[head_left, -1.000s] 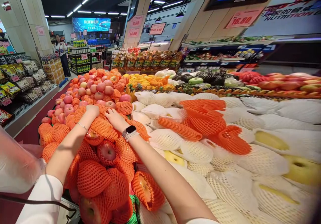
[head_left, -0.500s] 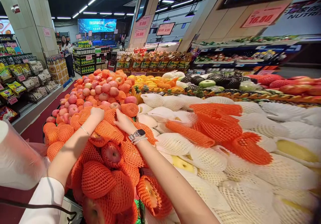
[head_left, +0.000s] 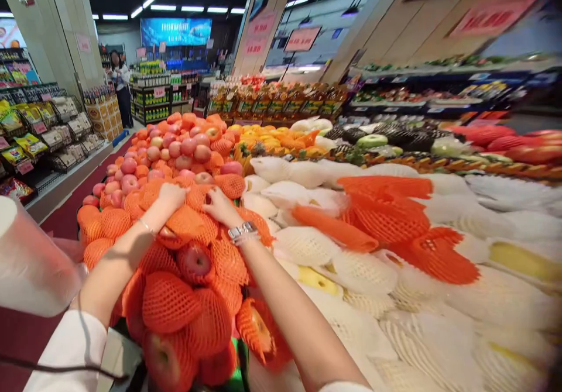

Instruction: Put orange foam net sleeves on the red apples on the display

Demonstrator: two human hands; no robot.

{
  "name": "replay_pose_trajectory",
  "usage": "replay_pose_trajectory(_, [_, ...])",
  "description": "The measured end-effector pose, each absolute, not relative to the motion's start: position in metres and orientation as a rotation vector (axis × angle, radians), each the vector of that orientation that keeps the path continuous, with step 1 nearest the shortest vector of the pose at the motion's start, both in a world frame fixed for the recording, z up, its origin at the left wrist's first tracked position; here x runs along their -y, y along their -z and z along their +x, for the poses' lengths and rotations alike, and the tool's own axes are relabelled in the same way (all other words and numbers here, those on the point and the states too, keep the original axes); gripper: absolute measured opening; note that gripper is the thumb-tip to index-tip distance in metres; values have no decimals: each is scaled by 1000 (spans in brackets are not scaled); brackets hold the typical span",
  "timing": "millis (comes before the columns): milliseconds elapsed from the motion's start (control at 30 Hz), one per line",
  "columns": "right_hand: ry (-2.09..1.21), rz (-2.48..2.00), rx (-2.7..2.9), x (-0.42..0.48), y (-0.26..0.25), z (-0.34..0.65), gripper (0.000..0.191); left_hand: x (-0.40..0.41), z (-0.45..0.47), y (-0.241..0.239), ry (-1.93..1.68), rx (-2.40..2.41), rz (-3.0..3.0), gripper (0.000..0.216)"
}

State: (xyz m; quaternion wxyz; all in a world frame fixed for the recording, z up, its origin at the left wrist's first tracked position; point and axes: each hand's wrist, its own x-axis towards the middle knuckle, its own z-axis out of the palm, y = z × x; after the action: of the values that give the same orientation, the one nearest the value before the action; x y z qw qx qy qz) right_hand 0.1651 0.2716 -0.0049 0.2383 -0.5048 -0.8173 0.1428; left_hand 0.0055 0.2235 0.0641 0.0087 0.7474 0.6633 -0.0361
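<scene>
Both hands are over a heap of apples, many wrapped in orange foam nets. My left hand (head_left: 172, 199) is curled closed on an orange foam net (head_left: 196, 198), its fingertips mostly hidden on the far side. Just to the right, my right hand (head_left: 220, 207) pinches the same netting between thumb and fingers. Whether an apple sits inside this net I cannot tell. Beneath the hands lie more netted apples, one with its dark red end (head_left: 196, 261) showing. Bare pink apples (head_left: 184, 146) are piled beyond.
White-netted fruit (head_left: 307, 246) covers the right side, with loose orange nets (head_left: 386, 210) on top. A roll of clear plastic bags (head_left: 35, 257) stands at the left. Bottles (head_left: 276, 99) line the back. A person (head_left: 120, 85) stands in the far aisle.
The view has shifted slightly, so the background sits a little further right. Both hands stay at the same netting, with the right hand's fingers a little more curled.
</scene>
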Motion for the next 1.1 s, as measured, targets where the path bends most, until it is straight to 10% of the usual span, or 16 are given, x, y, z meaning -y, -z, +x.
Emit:
replay_pose_trajectory(433, [-531, -1483, 2130, -270, -4, 155, 12, -220, 2, -88, -169, -2136, 2221, 29])
replay_pose_trajectory(833, [-444, -788, 1824, -123, -53, 199, 23, -124, -21, -77, -2273, -1549, 1562, 22])
replay_pose_trajectory(1100, [-476, -681, 1467, -75, -1, 174, 22, -61, -19, -39, -2009, -1265, 1607, 33])
